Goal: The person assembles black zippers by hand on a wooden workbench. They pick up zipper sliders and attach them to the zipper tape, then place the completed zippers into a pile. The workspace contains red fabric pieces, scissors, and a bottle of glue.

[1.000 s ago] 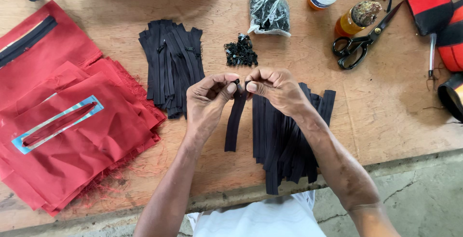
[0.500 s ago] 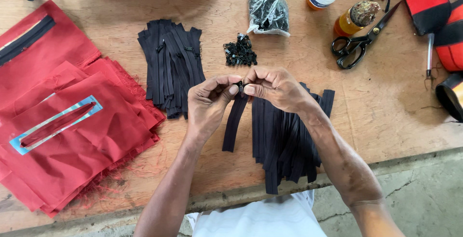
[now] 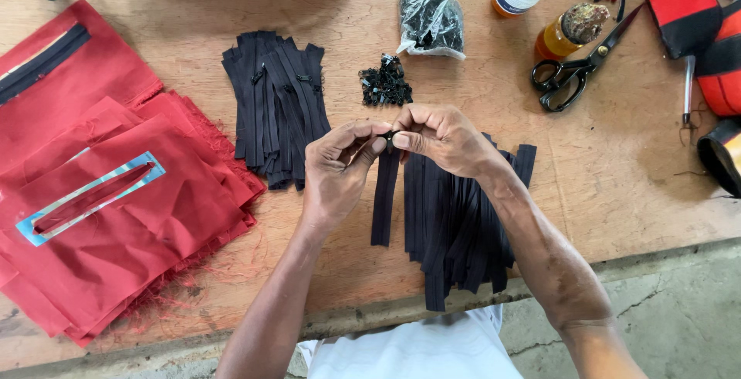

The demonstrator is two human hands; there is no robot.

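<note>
Little has moved since a second ago: both hands still meet above the table's (image 3: 617, 186) near edge. Left hand (image 3: 333, 172) and right hand (image 3: 444, 138) have their fingers pinched together on the top of a black zipper strip (image 3: 384, 201), which hangs down; what sits between the fingertips is too small to tell. Right forearm hides part of the zipper pile (image 3: 455, 232). Red fabric (image 3: 116, 194) is cut off at the left edge.

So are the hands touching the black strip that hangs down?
Touching. The head view shows both hands, left and right, pinching the top of the black strip.
</note>
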